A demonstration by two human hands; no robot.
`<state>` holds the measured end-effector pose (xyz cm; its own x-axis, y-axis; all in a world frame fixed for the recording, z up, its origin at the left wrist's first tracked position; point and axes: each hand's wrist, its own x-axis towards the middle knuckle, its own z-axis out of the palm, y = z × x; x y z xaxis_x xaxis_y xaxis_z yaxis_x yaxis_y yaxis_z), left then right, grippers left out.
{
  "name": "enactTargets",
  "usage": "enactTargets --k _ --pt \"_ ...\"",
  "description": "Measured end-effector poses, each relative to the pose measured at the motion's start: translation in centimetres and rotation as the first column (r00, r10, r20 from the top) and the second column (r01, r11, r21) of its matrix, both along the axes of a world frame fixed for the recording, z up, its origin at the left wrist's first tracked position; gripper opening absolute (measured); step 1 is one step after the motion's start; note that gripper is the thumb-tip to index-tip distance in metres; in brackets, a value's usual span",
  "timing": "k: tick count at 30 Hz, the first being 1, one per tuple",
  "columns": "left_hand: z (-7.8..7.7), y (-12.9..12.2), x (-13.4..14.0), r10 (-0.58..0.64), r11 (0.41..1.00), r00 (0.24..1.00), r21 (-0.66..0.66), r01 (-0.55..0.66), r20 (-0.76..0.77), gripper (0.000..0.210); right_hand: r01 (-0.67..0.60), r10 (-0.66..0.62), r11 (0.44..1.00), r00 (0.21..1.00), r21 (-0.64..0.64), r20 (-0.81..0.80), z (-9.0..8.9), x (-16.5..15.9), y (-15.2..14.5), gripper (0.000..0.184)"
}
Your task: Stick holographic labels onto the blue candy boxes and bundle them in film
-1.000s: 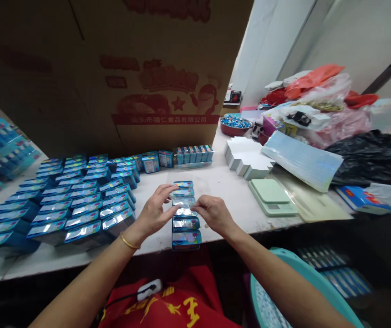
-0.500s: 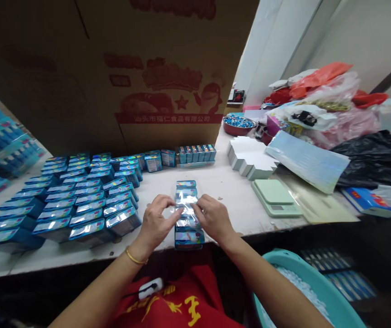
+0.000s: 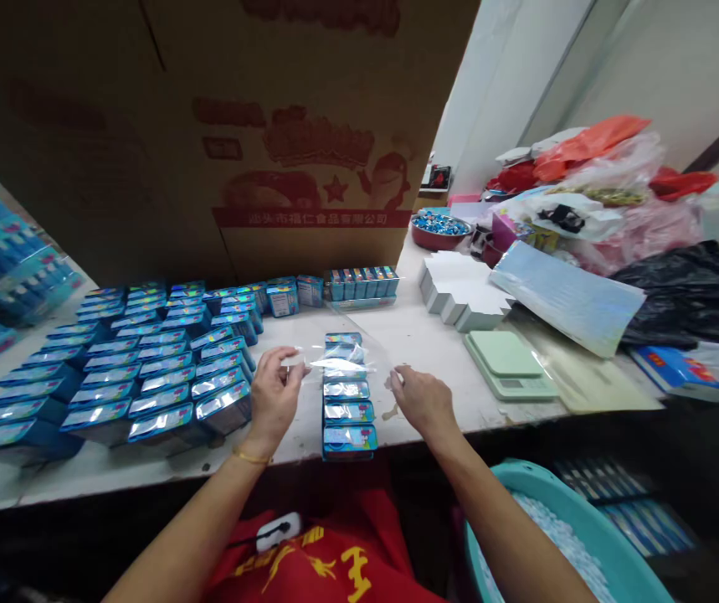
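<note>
A short row of small blue boxes [image 3: 349, 413] stands on the white table, running away from its front edge. Over the far part of this row a clear plastic film [image 3: 312, 363] is spread, with glints of light on it. My left hand [image 3: 275, 392], a gold bracelet at its wrist, pinches the film's left side just left of the row. On the other side my right hand [image 3: 423, 404] is closed, with thumb and fingertips together at the film's right edge.
Rows of blue boxes [image 3: 161, 377] fill the left of the table before a large cardboard carton [image 3: 309, 134]. A wrapped pack [image 3: 363, 285] stands behind. On the right are white card stacks [image 3: 463, 283], a green scale [image 3: 510, 364] and plastic bags [image 3: 603, 184]. Below sits a teal tub [image 3: 585, 519].
My hands have moved apart from the middle of the row, left and right. The clear film now stretches between them over the far boxes, and the near boxes show.
</note>
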<state>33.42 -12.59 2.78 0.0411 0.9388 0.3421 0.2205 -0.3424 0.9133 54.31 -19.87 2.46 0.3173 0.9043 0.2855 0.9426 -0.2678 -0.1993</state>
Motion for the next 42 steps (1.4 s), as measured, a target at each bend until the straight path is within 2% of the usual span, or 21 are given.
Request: enactTargets --k 2,3,5,7,8,10,12,15,17,18,19,21,23,24,26,28,32,34,35,38,42 --pt "-0.4 1.1 1.0 0.052 0.951 0.984 -0.310 0.003 0.171 0.031 0.037 -0.016 0.997 0.951 0.063 -0.309 -0.3 0.6 1.9 0.025" --pt "-0.4 1.7 1.5 0.063 0.899 0.969 -0.436 0.048 0.237 0.032 0.059 0.007 0.991 0.874 0.120 -0.487 -0.4 0.7 3.2 0.027" --pt "0.1 3.3 2.4 0.057 0.795 0.930 -0.580 0.177 0.362 0.024 0.160 0.086 0.961 0.607 0.227 -0.790 -0.3 0.5 5.8 0.028" --pt "1.6 5.0 3.2 0.055 0.743 0.871 -0.603 0.291 0.488 0.013 0.282 0.196 0.913 0.329 0.294 -0.924 0.5 0.3 8.2 0.028" --pt "2.8 5.8 3.5 0.050 0.754 0.837 -0.570 0.326 0.545 0.010 0.331 0.257 0.886 0.236 0.326 -0.937 1.3 0.2 9.1 0.029" --pt "5.6 6.9 4.0 -0.005 0.830 0.772 -0.428 0.357 0.635 0.009 0.383 0.391 0.824 0.151 0.418 -0.908 4.0 0.2 10.2 0.032" --pt "8.7 7.2 4.3 -0.167 0.919 0.730 -0.164 0.360 0.663 0.007 0.379 0.528 0.753 0.138 0.537 -0.838 7.6 0.3 10.4 0.038" --pt "11.5 7.2 4.6 -0.357 0.934 0.764 0.203 0.293 0.538 0.021 0.315 0.671 0.663 0.154 0.680 -0.725 11.8 0.6 10.2 0.042" --pt "10.7 7.9 5.0 -0.358 0.927 0.801 0.288 0.241 0.479 0.037 0.278 0.696 0.659 0.127 0.699 -0.707 12.0 0.9 11.1 0.041" --pt "9.4 8.6 5.3 -0.328 0.938 0.815 0.267 0.221 0.478 0.042 0.272 0.684 0.682 0.094 0.679 -0.724 11.0 1.0 12.0 0.040" --pt "7.7 9.5 5.7 -0.292 0.955 0.823 0.200 0.221 0.487 0.041 0.275 0.650 0.720 0.053 0.637 -0.758 9.4 1.2 13.0 0.037" --pt "3.6 11.6 6.5 -0.109 0.980 0.831 -0.082 0.183 0.546 0.035 0.299 0.508 0.829 -0.047 0.474 -0.860 4.9 1.6 15.2 0.029" --pt "-0.4 13.3 7.3 0.009 0.933 0.844 -0.308 0.186 0.536 0.032 0.301 0.304 0.918 -0.123 0.257 -0.945 -0.1 2.1 17.0 0.025" --pt "-2.0 13.8 7.6 0.033 0.909 0.845 -0.367 0.196 0.533 0.032 0.294 0.258 0.933 -0.138 0.209 -0.956 -2.3 2.3 17.5 0.023" --pt "-4.5 14.3 7.9 0.048 0.887 0.853 -0.415 0.204 0.520 0.031 0.267 0.206 0.947 -0.075 0.180 -0.976 -5.7 2.6 17.6 0.019" --pt "-6.2 13.9 7.9 0.077 0.869 0.888 -0.467 0.163 0.452 0.031 0.234 0.172 0.956 0.038 0.176 -0.984 -7.7 2.5 16.6 0.018" --pt "-8.8 11.7 7.2 0.051 0.885 0.988 -0.465 0.024 0.148 0.034 0.165 0.178 0.955 0.345 0.246 -0.922 -9.3 0.8 13.4 0.019" --pt "-9.5 10.5 7.0 0.076 0.903 0.995 -0.428 -0.041 0.067 0.037 0.156 0.167 0.947 0.511 0.282 -0.843 -9.7 -0.3 12.2 0.022" --pt "-9.5 9.9 6.9 0.096 0.902 0.994 -0.427 -0.063 0.056 0.040 0.168 0.147 0.944 0.559 0.286 -0.816 -9.9 -0.8 11.8 0.025" --pt "-8.7 8.5 6.6 0.098 0.885 0.992 -0.463 -0.048 0.085 0.045 0.224 0.105 0.935 0.569 0.277 -0.816 -10.4 -2.1 11.1 0.027" --pt "-7.1 7.4 5.9 0.125 0.868 0.983 -0.494 -0.043 0.133 0.044 0.292 0.096 0.917 0.499 0.271 -0.861 -10.6 -3.2 10.6 0.028"
